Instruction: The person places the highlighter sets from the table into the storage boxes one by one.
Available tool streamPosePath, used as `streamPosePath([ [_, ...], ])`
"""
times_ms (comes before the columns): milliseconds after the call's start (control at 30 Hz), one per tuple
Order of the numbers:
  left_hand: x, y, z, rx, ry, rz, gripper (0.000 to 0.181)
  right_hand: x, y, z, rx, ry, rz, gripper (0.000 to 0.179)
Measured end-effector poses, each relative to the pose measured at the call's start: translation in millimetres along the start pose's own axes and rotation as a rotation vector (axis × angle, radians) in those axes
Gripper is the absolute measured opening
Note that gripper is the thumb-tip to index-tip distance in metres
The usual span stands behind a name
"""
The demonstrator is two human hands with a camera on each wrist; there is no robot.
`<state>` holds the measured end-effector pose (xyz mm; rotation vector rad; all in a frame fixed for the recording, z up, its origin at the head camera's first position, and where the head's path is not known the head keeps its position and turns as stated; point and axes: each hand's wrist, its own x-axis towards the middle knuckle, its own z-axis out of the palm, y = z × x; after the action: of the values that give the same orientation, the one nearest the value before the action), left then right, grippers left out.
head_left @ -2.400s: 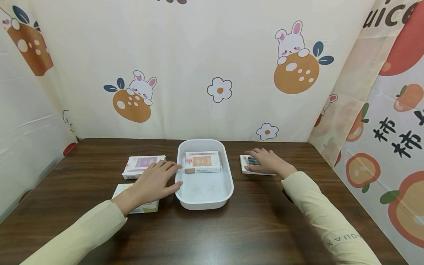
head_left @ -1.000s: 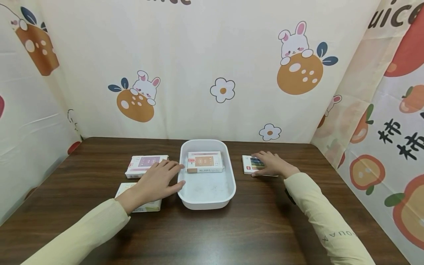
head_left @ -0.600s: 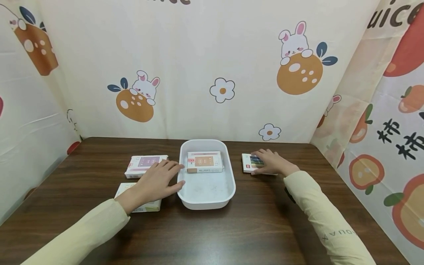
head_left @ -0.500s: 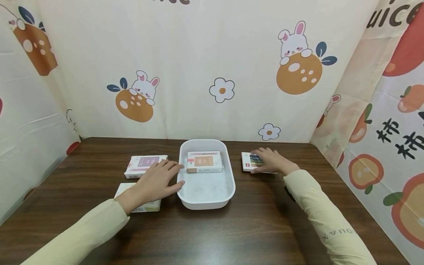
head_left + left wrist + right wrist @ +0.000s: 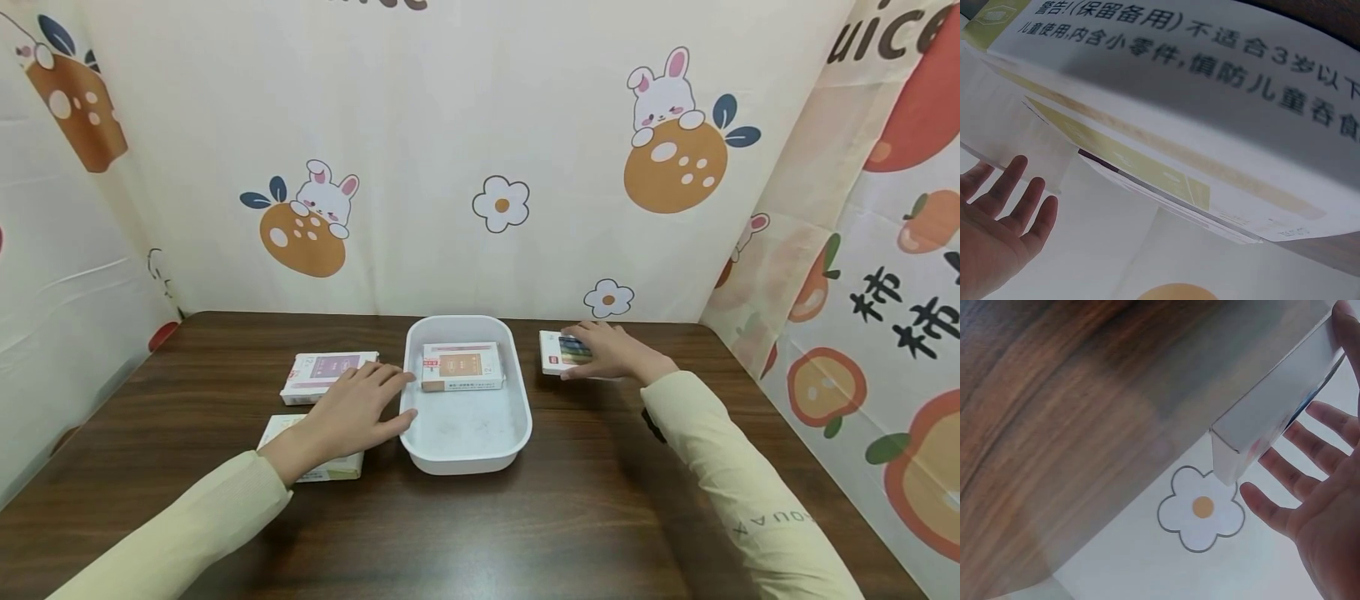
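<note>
My right hand (image 5: 611, 350) grips a flat white box (image 5: 551, 352) with a dark, colour-striped picture on its top. In the right wrist view, the thumb lies on one side of this box (image 5: 1272, 403) and the fingers on the other; it looks raised off the table. My left hand (image 5: 345, 421) has its fingers extended, the tips touching the left rim of a white plastic basin (image 5: 465, 437). A white carton with an orange panel (image 5: 460, 365) lies inside the basin, towards its far end. Under my left wrist is a white carton with yellow-green edges (image 5: 333, 470), partly covered.
A white carton with a purple panel (image 5: 326, 368) lies left of the basin, behind the yellow-green one. The dark wooden table (image 5: 480, 533) ends at a printed cloth backdrop (image 5: 420, 250) at the back, with cloth at both sides too.
My right hand has taken hold of the colour-striped box and moved it slightly up and away, a little leftward. The left hand stays at the basin's rim.
</note>
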<state>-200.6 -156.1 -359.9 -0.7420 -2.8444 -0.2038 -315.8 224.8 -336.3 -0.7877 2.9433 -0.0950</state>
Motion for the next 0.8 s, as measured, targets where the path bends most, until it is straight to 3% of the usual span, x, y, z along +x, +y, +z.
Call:
streamPosePath([
  [800, 0.3, 1.8, -2.1, 0.002, 0.001, 0.002, 0.056, 9.1, -33, -27, -0.026, 0.001, -0.036, 0.085],
])
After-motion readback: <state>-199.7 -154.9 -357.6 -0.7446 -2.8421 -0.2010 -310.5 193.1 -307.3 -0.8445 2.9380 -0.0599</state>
